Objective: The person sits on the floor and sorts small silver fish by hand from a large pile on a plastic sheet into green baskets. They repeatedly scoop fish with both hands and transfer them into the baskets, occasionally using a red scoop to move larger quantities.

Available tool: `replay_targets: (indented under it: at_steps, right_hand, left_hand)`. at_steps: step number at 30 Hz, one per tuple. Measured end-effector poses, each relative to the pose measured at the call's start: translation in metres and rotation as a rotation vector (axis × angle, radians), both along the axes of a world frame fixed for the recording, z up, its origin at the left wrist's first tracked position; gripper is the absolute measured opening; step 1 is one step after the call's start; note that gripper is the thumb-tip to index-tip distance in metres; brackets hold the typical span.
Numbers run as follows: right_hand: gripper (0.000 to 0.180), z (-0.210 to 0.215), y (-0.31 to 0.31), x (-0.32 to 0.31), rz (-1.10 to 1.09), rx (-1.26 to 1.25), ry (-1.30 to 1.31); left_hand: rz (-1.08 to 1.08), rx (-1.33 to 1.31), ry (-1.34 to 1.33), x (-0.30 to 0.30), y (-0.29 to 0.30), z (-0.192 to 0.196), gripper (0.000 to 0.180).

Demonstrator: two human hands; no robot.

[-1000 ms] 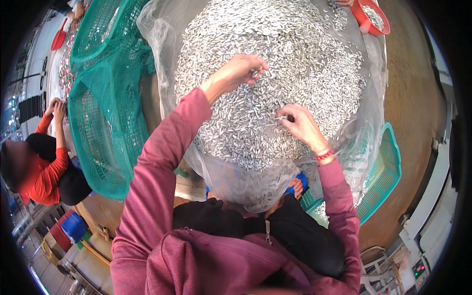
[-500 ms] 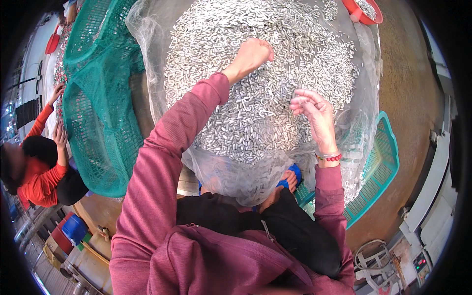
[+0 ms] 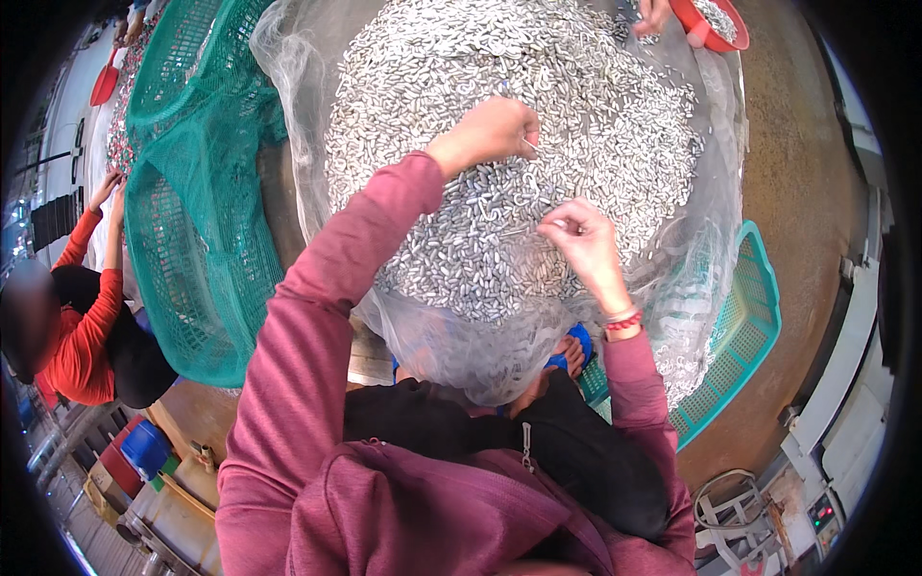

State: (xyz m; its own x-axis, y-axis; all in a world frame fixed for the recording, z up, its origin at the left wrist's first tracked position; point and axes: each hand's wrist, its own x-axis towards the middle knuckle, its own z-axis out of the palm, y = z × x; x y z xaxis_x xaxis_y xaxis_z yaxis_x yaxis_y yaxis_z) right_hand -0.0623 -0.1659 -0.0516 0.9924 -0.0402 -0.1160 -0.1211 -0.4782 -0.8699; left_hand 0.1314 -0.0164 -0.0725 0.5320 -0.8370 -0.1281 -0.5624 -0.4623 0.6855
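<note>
A wide heap of small silvery-white pieces (image 3: 413, 86), mostly short rods with a few hook-shaped ones among them, lies spread on a sheer white mesh sheet (image 3: 480, 360). My left hand (image 3: 492, 130) hovers over the middle of the heap, fingers curled closed. A thin pale bit shows at its fingertips, too small to name. Nearer to me and to the right, my right hand (image 3: 586, 245) is low over the heap with thumb and forefinger pinched together. Whatever is in that pinch cannot be made out.
Another person's hand (image 3: 653, 14) reaches in at the far right, beside a red bowl (image 3: 725, 40) of similar pieces. Green baskets under netting (image 3: 197, 278) stand at left, near a worker in red sleeves (image 3: 86, 355). A turquoise basket (image 3: 754, 317) is at right.
My left hand has come slightly nearer to me. My right hand has moved left and down, its fingers closing into a pinch. Another person's hand has appeared at the far right.
</note>
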Motion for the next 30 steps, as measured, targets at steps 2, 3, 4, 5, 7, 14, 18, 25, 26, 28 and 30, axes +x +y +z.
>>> replay_targets:
  at_steps: [2,3,4,5,7,14,18,25,26,28,30]
  right_hand:
    - [0.015,0.006,-0.02,0.003,-0.121,0.632,0.3]
    - [0.02,0.005,-0.026,0.006,-0.209,0.936,0.453]
    - [0.031,0.002,-0.028,0.009,-0.174,1.308,0.415]
    - [0.031,-0.001,-0.03,0.012,-0.183,1.473,0.426]
    - [0.031,-0.009,-0.031,0.016,-0.216,1.824,0.441]
    - [0.032,-0.018,0.006,0.007,-0.517,2.211,0.427]
    - [0.039,-0.013,0.015,-0.005,-0.527,2.149,0.462]
    - [0.029,-0.026,-0.052,0.02,-0.289,1.111,0.416]
    - [0.027,-0.033,-0.049,0.026,-0.344,0.785,0.382]
    - [0.024,-0.047,-0.034,0.042,-0.185,0.306,0.175]
    - [0.024,-0.057,-0.015,0.057,-0.034,-0.098,0.103]
  left_hand:
    - [0.118,0.012,0.425,0.005,0.012,0.012,0.028]
    - [0.174,0.007,0.617,0.006,0.017,0.016,0.03]
    - [0.217,-0.014,0.821,0.004,0.021,0.019,0.033]
    - [0.215,-0.159,1.006,0.001,0.024,0.02,0.033]
    - [0.243,-0.407,1.356,-0.01,0.029,0.018,0.034]
    - [0.155,-0.929,1.751,-0.032,0.027,0.012,0.038]
    - [0.324,-0.625,1.478,-0.024,0.02,0.013,0.033]
    - [-0.036,0.145,-0.156,-0.043,0.008,-0.008,0.019]
    - [-0.052,0.206,-0.19,-0.051,0.004,-0.01,0.018]
    - [-0.068,0.273,-0.239,-0.056,-0.003,-0.01,0.015]
    - [-0.06,0.305,-0.162,-0.049,-0.005,-0.004,0.016]
